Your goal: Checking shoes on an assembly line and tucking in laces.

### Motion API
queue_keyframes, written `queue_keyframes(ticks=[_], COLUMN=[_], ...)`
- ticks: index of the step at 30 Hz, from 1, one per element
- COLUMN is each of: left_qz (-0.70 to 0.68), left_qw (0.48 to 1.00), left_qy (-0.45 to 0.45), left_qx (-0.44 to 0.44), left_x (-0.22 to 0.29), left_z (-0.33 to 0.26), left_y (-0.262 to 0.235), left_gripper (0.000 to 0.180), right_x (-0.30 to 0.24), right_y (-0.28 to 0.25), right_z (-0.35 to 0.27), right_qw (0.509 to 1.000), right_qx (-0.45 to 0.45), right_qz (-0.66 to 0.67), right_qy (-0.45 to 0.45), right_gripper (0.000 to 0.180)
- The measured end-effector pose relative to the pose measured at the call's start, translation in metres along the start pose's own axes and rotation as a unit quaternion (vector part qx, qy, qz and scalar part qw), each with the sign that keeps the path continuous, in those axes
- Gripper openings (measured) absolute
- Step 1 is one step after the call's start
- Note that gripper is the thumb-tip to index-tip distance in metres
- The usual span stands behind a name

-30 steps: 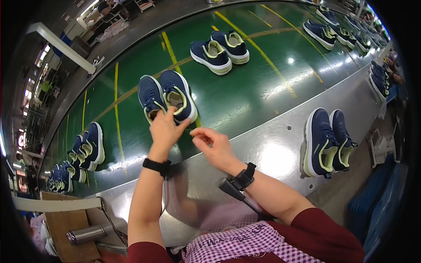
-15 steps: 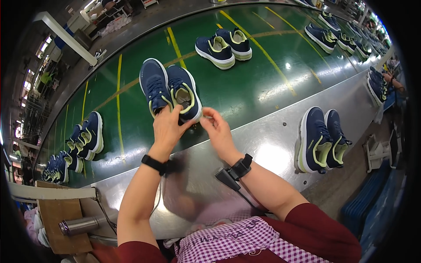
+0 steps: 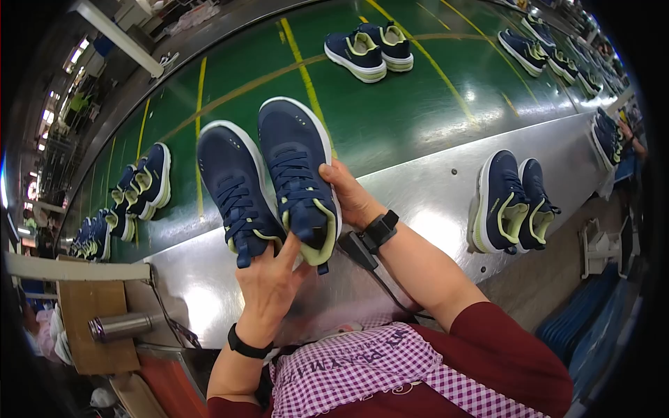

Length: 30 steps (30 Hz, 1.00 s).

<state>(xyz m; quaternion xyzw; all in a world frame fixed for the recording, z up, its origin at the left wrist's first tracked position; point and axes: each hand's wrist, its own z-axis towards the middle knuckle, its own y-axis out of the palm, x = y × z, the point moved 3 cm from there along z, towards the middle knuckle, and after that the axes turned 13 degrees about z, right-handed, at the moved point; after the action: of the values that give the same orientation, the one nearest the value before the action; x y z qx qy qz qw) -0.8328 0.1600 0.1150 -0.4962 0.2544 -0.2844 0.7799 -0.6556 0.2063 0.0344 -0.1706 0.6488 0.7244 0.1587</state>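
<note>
Two navy sneakers with white soles and lime linings are held up side by side in front of me, toes pointing away. My left hand (image 3: 268, 285) has its fingers inside the heel openings of the left sneaker (image 3: 233, 184) and the right sneaker (image 3: 296, 164), gripping both. Against the outer side of the right sneaker rests my right hand (image 3: 348, 193), its thumb on the upper and its other fingers hidden behind the sole. Both wrists wear black bands; a cable runs from the right one.
A green belt (image 3: 418, 104) with yellow lines carries more pairs, including one pair of sneakers (image 3: 368, 52) at the far side. Another pair (image 3: 503, 202) stands on the metal ledge (image 3: 425, 209) to my right. A steel flask (image 3: 122, 326) lies at lower left by cardboard (image 3: 90, 292).
Both sneakers have come up off the belt area and closer to me. My right hand has moved from beside the heel to a hold on the right sneaker's side.
</note>
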Motion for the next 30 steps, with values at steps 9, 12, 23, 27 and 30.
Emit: queue_keyframes(ticks=[9, 12, 23, 27, 30], left_qz=[0.005, 0.045, -0.155, -0.154, -0.157], left_qw=[0.991, 0.994, 0.982, 0.977, 0.979], left_qy=[-0.1, -0.068, -0.051, -0.058, -0.052], left_qx=[-0.093, 0.078, 0.095, 0.137, 0.12], left_x=[-0.011, -0.009, 0.02, 0.017, 0.01], left_z=[-0.044, -0.045, 0.006, 0.002, -0.002], left_y=[-0.029, -0.051, -0.033, -0.029, -0.029], left_gripper=[0.062, 0.057, 0.069, 0.062, 0.06], right_x=[0.008, 0.009, 0.003, 0.003, 0.006], right_y=[0.0, 0.007, 0.018, 0.022, 0.022], right_z=[-0.001, -0.006, -0.014, -0.015, -0.014], right_qw=[0.986, 0.977, 0.975, 0.981, 0.982], right_qx=[-0.098, -0.109, -0.128, -0.121, -0.122], right_qz=[0.129, 0.164, 0.168, 0.139, 0.129], right_qy=[0.049, 0.081, 0.074, 0.055, 0.061], right_gripper=[0.087, 0.087, 0.08, 0.073, 0.072])
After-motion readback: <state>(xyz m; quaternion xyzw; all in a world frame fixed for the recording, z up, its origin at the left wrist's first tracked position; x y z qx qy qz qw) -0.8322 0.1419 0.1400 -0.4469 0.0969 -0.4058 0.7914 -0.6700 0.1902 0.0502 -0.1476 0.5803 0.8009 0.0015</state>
